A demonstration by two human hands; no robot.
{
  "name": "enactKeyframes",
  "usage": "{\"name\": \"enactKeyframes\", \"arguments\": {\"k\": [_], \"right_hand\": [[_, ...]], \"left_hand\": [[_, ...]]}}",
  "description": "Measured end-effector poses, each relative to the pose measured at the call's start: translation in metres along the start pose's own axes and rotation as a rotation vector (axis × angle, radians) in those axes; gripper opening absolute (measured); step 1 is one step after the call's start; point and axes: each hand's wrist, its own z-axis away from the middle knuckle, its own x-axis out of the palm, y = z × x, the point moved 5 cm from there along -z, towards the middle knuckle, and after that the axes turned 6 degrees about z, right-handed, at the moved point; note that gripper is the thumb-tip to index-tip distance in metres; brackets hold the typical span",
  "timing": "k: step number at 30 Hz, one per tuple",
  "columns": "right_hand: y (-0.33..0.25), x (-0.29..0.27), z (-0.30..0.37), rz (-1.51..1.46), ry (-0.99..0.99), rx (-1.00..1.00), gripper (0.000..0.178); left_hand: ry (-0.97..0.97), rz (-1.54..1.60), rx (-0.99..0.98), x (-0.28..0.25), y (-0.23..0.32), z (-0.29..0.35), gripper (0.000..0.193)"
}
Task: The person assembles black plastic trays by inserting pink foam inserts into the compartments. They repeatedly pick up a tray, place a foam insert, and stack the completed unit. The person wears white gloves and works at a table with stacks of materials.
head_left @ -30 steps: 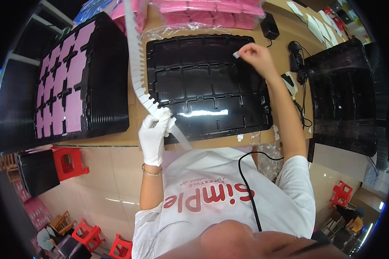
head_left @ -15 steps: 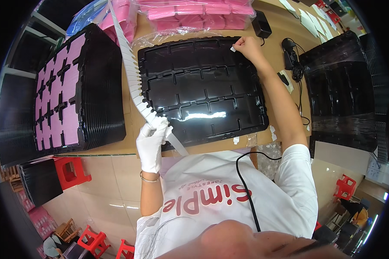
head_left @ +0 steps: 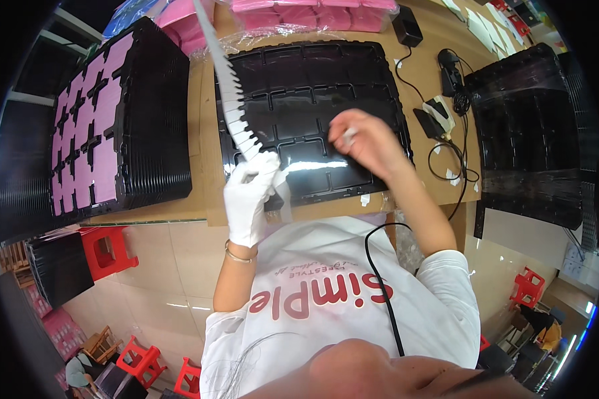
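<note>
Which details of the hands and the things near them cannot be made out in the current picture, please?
In the head view:
White strip: its far end is cut off by the upper edge.
Left hand: the glove hides exactly where it grips the strip.
Small white piece at the right hand: blurred, so its shape is unclear.
Pink packs: cut off by the upper edge.

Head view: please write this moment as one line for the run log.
left hand: gloved, holds strip; right hand: bare, holds white piece, over tray; tray: black, on table; stack: left of tray
</note>
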Motion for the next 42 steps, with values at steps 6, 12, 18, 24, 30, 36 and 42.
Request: {"name": "enactKeyframes", "arguments": {"k": [6,12,18,24,30,36,42], "right_hand": [[0.050,0.058,0.030,0.528,0.162,-0.049,0.015],[0.021,0.062,0.052,1.007,0.246,-0.544,0.011],[-0.013,0.042,0.087,1.026,0.113,-0.508,0.009],[-0.041,-0.078,0.091,1.315,0.483,0.010,0.013],[-0.036,-0.074,0.084,1.514,0.578,-0.106,0.015],[-0.036,-0.074,0.084,1.496,0.603,-0.048,0.014],[-0.031,-0.061,0.095,1.394,0.365,-0.220,0.008]], "left_hand": [[-0.062,0.001,0.028,0.020,-0.005,0.010,0.015],[-0.116,-0.021,-0.026,0.023,-0.005,0.006,0.015],[-0.070,-0.003,0.023,0.016,-0.012,0.001,0.013],[-0.089,-0.143,0.024,0.019,-0.013,0.008,0.013],[-0.108,-0.128,-0.003,0.017,-0.020,0.007,0.011],[-0.124,-0.121,-0.032,0.012,-0.024,0.005,0.010],[-0.115,-0.117,0.013,0.018,-0.024,0.006,0.013]]}}
